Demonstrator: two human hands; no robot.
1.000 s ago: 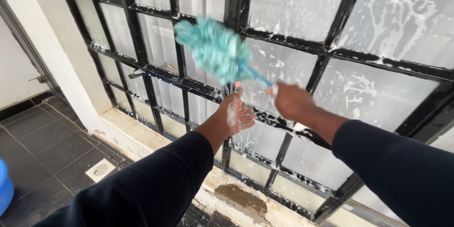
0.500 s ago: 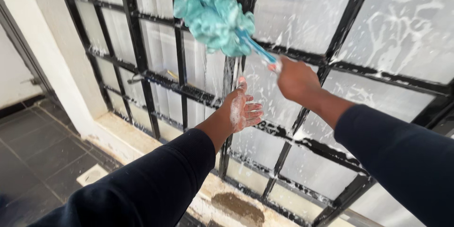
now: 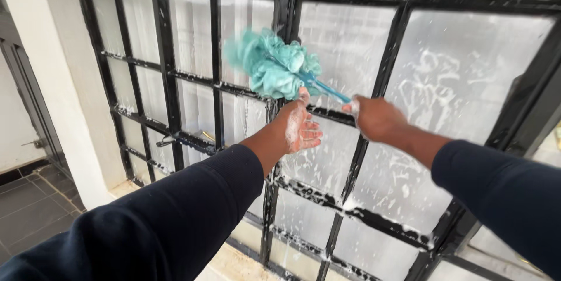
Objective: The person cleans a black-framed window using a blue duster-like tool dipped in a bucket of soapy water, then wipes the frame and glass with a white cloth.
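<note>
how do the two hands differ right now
The right hand is shut in a fist on the blue handle of the teal mop duster; the left hand is open, fingers spread, holding nothing. The left hand is coated with white suds on the palm; the right hand shows foam only near its knuckles. Both reach out from dark blue sleeves toward the soapy black-framed window.

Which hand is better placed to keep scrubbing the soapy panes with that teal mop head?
Probably the right hand: it grips the blue handle of the teal mop head against the window. The left hand is open, soapy and holding nothing.
</note>
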